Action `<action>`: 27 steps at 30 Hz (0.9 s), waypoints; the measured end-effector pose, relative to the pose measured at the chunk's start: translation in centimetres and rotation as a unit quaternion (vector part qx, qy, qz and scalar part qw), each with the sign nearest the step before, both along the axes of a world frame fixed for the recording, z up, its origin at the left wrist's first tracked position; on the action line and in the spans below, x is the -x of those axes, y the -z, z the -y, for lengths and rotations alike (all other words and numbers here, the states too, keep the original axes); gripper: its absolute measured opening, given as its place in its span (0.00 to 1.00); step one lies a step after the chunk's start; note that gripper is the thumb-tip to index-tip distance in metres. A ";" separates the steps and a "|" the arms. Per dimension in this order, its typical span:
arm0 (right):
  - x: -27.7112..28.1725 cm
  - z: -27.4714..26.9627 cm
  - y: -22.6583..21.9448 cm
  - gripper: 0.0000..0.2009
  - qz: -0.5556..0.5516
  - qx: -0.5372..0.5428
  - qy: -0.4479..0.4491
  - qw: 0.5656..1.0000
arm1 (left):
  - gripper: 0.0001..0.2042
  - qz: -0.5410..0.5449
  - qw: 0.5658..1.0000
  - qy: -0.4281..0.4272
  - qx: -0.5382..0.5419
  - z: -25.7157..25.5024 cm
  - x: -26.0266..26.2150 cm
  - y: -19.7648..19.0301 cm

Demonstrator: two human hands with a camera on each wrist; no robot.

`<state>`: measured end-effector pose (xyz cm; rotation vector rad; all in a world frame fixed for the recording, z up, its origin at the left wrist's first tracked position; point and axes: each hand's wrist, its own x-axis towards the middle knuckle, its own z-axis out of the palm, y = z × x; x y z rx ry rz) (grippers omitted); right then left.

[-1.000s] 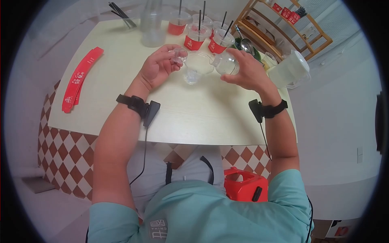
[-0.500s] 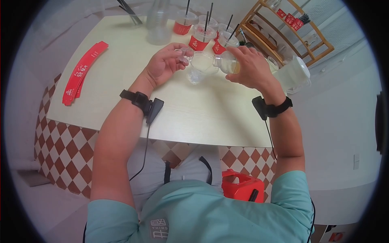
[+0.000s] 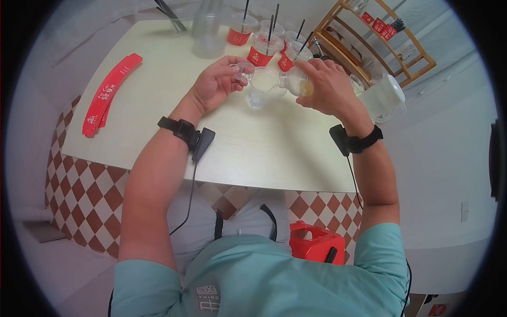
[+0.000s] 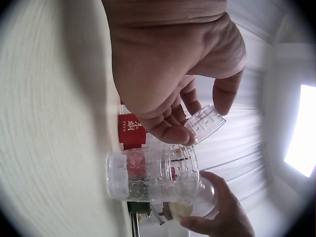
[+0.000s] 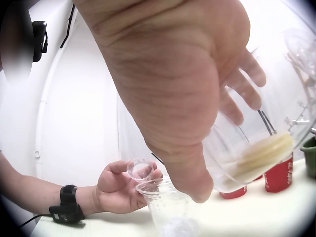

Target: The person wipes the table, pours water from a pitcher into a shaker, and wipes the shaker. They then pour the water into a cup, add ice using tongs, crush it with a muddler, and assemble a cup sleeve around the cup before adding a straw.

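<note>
A clear plastic cup stands on the table between both hands, with clear ice-like pieces at its bottom. My left hand pinches a small clear ribbed lid between thumb and fingers, at the left of the cup's rim. From the right, my right hand grips a small clear glass jar round its body. The jar lies tilted on its side, its mouth at the cup's rim. Pale yellow contents rest along the jar's lower side.
Behind the cup stand several lidded drinks with red sleeves and black straws. Stacked clear cups are at back left, flat red sleeves at left. A pitcher and a wooden rack are at right.
The head view has shifted slightly. The pale yellow contents show more plainly in the jar now. Both hands keep their holds, and the jar's mouth stays by the cup's rim.
</note>
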<state>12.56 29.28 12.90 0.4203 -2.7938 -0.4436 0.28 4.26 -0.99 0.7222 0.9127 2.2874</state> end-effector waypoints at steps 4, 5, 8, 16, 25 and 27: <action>0.0 0.2 -0.1 0.37 -0.003 -0.010 -0.005 1.000 | 0.17 0.001 1.000 -0.002 0.000 -0.1 0.1 0.2; 0.0 0.2 -0.1 0.38 0.000 -0.014 -0.006 1.000 | 0.17 0.000 1.000 -0.001 -0.002 -0.1 0.1 0.3; 0.0 0.4 -0.3 0.37 0.002 -0.021 -0.006 1.000 | 0.17 -0.001 1.000 -0.002 0.001 -0.1 0.1 0.2; 0.0 0.8 -0.4 0.37 0.004 -0.037 -0.004 0.999 | 0.18 -0.001 1.000 0.001 0.000 0.0 0.2 0.3; -0.1 1.1 -0.5 0.37 -0.003 -0.044 -0.010 0.999 | 0.18 0.000 1.000 0.001 -0.004 0.0 0.1 0.3; 0.0 1.1 -0.5 0.37 -0.005 -0.048 -0.010 0.999 | 0.17 0.000 1.000 0.000 -0.004 0.0 0.1 0.3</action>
